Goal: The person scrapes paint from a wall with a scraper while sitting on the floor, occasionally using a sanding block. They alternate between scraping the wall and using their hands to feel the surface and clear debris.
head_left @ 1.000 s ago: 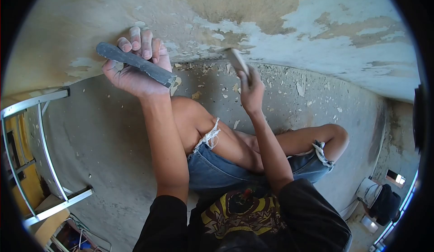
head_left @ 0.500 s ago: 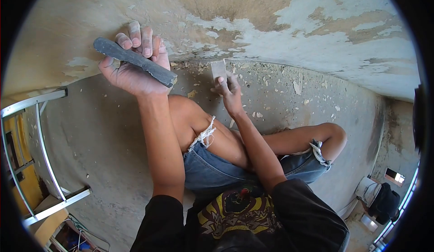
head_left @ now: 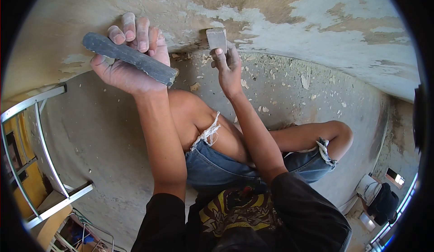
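Note:
Across the palm of my left hand [head_left: 135, 66], which is turned up, lies a long dark grey bar [head_left: 129, 57]. The thumb is on its near side, and the dusty fingers curl loosely above it. My right hand [head_left: 229, 68] pinches a small, flat, light grey block [head_left: 217, 39] between thumb and fingers, with its free end pointing up toward the wall. Behind both hands stands the wall [head_left: 325, 30], its pale paint peeling over tan patches. Whether the block touches the wall I cannot tell.
Paint flakes [head_left: 305, 81] lie scattered on the grey floor [head_left: 117, 130] along the wall's foot. My bent legs [head_left: 212, 134] are below my hands. A metal ladder [head_left: 47, 150] is at the left. At the lower right are a white bucket [head_left: 368, 187] and a dark item [head_left: 383, 204].
My right hand has risen with the light block, which now appears against the wall instead of the floor. My left hand has shifted slightly left and up with the dark bar.

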`<act>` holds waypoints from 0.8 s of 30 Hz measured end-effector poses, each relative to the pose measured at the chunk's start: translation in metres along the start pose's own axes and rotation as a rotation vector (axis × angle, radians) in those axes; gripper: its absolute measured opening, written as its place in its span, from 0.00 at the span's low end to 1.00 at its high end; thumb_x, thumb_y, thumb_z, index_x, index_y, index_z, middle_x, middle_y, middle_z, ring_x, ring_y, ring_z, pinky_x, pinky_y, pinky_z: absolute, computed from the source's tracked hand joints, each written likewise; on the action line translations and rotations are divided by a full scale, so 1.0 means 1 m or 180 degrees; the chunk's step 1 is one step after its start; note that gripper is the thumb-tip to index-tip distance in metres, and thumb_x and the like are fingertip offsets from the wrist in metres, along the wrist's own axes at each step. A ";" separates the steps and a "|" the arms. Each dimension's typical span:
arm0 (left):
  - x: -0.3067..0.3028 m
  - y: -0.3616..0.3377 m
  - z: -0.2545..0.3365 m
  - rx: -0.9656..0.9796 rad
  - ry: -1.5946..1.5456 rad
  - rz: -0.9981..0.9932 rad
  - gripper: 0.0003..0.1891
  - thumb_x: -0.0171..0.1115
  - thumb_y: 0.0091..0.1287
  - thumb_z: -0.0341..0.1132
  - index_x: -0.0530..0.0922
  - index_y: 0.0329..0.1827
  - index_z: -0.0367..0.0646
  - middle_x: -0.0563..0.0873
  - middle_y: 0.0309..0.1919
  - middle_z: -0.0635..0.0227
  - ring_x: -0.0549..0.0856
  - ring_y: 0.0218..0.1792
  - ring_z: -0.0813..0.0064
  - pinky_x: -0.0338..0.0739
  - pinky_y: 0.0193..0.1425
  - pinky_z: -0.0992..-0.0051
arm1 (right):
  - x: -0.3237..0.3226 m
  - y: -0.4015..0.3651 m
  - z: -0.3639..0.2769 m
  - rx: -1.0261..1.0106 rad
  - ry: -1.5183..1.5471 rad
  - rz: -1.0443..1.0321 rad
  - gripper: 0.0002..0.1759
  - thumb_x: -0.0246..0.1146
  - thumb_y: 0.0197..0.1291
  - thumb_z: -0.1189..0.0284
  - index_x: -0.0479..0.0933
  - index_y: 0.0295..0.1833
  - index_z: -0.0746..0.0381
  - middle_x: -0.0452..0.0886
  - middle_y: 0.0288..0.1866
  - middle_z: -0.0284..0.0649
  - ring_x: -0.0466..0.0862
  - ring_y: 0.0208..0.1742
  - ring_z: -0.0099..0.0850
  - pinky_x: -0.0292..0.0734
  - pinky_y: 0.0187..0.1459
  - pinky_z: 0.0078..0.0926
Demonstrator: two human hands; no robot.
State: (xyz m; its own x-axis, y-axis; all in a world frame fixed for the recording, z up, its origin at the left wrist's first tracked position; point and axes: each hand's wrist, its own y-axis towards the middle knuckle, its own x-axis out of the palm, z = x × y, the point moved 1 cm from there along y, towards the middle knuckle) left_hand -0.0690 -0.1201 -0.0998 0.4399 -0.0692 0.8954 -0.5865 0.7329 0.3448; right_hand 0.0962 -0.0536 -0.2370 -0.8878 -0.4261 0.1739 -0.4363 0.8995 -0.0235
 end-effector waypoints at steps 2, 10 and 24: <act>0.001 0.003 -0.002 0.0065 -0.0134 -0.0055 0.21 0.60 0.57 0.54 0.79 0.28 0.41 0.73 0.29 0.67 0.69 0.24 0.73 0.61 0.22 0.76 | -0.005 -0.004 0.008 0.0109 0.0009 -0.0001 0.19 0.57 0.74 0.60 0.73 0.58 0.63 0.78 0.39 0.33 0.73 0.35 0.19 0.74 0.37 0.21; 0.002 0.000 -0.001 0.0032 -0.0080 -0.0060 0.21 0.60 0.57 0.54 0.79 0.29 0.41 0.73 0.29 0.67 0.69 0.24 0.73 0.62 0.23 0.76 | 0.003 -0.007 -0.007 0.0335 -0.0050 0.0129 0.19 0.57 0.74 0.60 0.73 0.60 0.63 0.79 0.38 0.35 0.74 0.35 0.19 0.74 0.37 0.21; 0.004 -0.001 0.001 0.0027 -0.0069 -0.0062 0.19 0.63 0.55 0.51 0.79 0.28 0.42 0.73 0.29 0.68 0.70 0.25 0.75 0.62 0.24 0.77 | 0.031 -0.002 -0.042 -0.0046 0.0450 0.0128 0.18 0.59 0.73 0.63 0.74 0.58 0.65 0.79 0.34 0.33 0.73 0.29 0.17 0.71 0.30 0.19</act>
State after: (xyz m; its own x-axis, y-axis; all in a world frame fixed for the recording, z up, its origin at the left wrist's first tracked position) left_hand -0.0672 -0.1215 -0.0966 0.4366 -0.0982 0.8943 -0.5837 0.7255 0.3646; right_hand 0.0762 -0.0648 -0.1907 -0.8746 -0.3727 0.3101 -0.3977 0.9173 -0.0193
